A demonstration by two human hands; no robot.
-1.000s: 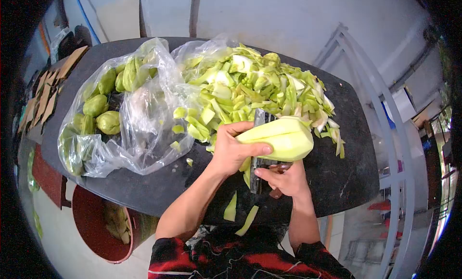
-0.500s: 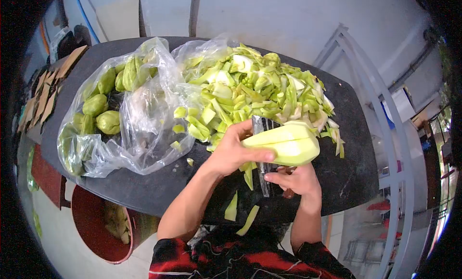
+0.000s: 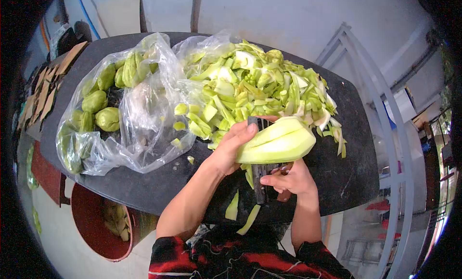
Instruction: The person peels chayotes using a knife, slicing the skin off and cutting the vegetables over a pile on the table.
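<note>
My left hand (image 3: 236, 146) is closed around a peeled, pale green chayote (image 3: 276, 143), holding it up over the near part of the dark table. My right hand (image 3: 291, 180) is closed on a knife with a long dark blade (image 3: 260, 185). The blade passes upright behind the chayote, its upper end showing above my left fingers. Part of a brown handle peeks out under my right fingers. Behind both hands spreads a big heap of green peelings (image 3: 260, 86). Two loose peel strips (image 3: 232, 207) lie by the table's near edge.
A clear plastic bag (image 3: 144, 106) with several unpeeled chayotes (image 3: 108, 119) stands on the table (image 3: 159, 192) at left. Below the table's left side is a red bin (image 3: 98, 231) with pale pieces inside. Metal railing (image 3: 392, 134) runs along the right.
The chayote has turned and tilted in my left hand, its right end rising slightly. My right hand and the knife have shifted a little down and left.
</note>
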